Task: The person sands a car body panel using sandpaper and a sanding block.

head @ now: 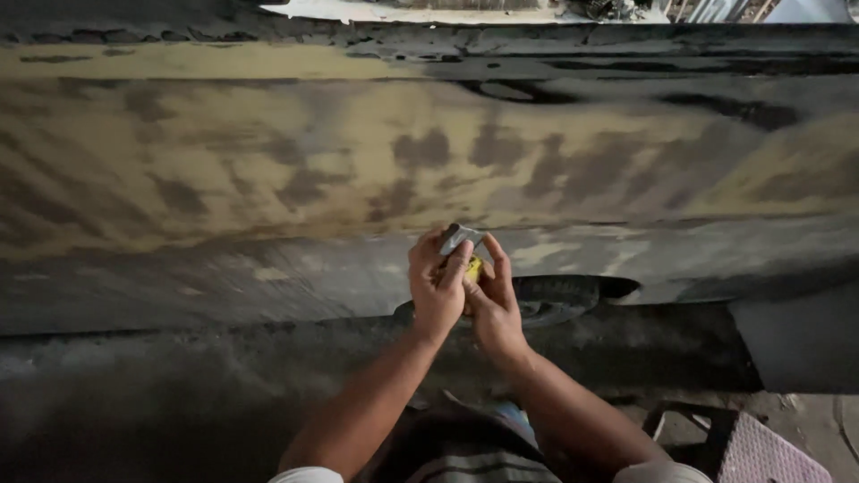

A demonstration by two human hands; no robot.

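I see both hands together: left hand (436, 284) and right hand (493, 300) gripping a folded grey sandpaper sheet (460, 238) over a yellow pad (473, 268), before the patchy, putty-smeared car panel (268, 170).

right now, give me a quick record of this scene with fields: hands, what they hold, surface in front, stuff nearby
left hand: closed around a yellow block, thumb on top
right hand: closed on the same block from the other side
sheet: grey sandpaper piece sticking up above the fingers
surface in front: car body panel, patchy yellow filler over dark grey
below panel: tyre in a wheel arch
lower right: pink-topped stool on the floor
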